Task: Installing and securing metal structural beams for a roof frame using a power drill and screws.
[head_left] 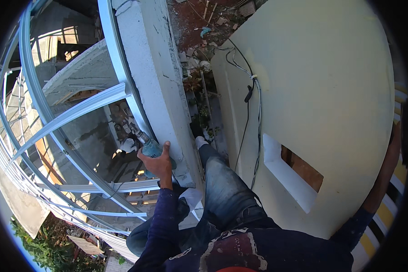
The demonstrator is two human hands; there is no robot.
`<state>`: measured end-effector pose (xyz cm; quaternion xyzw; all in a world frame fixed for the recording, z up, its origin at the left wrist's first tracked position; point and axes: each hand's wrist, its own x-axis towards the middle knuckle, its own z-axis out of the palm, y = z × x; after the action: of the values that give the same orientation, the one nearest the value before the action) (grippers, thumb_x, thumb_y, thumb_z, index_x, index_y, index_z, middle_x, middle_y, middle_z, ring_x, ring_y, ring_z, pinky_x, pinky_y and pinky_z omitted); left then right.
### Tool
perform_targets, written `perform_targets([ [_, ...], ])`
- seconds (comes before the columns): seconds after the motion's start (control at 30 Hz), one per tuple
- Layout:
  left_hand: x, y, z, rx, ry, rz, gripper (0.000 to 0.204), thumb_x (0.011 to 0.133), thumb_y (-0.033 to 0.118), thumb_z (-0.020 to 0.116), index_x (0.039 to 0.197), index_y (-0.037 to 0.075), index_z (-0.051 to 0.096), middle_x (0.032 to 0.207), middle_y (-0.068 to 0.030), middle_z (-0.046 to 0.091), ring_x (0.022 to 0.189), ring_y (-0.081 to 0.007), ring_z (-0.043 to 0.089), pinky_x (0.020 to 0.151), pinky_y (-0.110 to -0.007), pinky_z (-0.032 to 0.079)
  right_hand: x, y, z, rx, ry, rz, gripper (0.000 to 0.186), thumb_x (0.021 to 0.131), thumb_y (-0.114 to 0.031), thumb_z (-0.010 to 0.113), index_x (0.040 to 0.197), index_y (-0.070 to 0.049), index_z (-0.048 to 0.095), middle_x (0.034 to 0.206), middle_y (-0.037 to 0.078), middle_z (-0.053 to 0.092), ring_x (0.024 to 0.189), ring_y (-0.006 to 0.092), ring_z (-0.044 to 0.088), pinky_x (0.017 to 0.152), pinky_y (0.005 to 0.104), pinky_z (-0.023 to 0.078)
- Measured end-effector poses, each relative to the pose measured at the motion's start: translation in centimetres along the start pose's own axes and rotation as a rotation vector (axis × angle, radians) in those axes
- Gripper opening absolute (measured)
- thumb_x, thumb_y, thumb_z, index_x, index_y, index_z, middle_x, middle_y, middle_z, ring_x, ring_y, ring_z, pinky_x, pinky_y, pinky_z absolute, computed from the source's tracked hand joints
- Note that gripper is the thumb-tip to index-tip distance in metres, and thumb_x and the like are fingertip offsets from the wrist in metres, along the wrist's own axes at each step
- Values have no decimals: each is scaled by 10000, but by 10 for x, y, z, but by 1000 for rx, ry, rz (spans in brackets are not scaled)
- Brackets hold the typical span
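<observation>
My left hand is wrapped round a teal power drill, thumb up along its back. The drill's metal chuck end points away and to the left, close to the inner side of a galvanized metal channel. That channel runs along the white-painted concrete beam. Whether the tip touches metal cannot be made out. At the far right my right forearm reaches up past the edge of a cream wall; the hand itself is lost at the dark rim.
Metal framing spans an open drop on the left. My legs straddle the beam's near end. Black and grey cables hang down the cream wall, beside a rectangular opening. Rubble lies far below.
</observation>
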<state>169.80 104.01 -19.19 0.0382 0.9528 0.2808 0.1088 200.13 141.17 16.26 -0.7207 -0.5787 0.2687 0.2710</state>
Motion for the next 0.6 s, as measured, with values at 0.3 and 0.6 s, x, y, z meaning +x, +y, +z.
perform_targets([
  [0.3,-3,-13,4,-11,31,-28,1018,610,506,939,1320,-37,450,1189,-264,602,1130,-444,599,959,-493,467,-23,0,4,-44,-3,-214,890,974,-719,385,1543,-42,293,1496,206,428,1332,339,472,1111,417,369],
  [0.6,-2,-24,12,44,58,-22,1112,605,549,923,1376,-65,406,1252,-291,584,1192,-481,569,1008,-515,450,-24,6,12,-68,-9,-304,891,973,-721,387,1543,-43,289,1490,207,434,1328,340,475,1109,421,370],
])
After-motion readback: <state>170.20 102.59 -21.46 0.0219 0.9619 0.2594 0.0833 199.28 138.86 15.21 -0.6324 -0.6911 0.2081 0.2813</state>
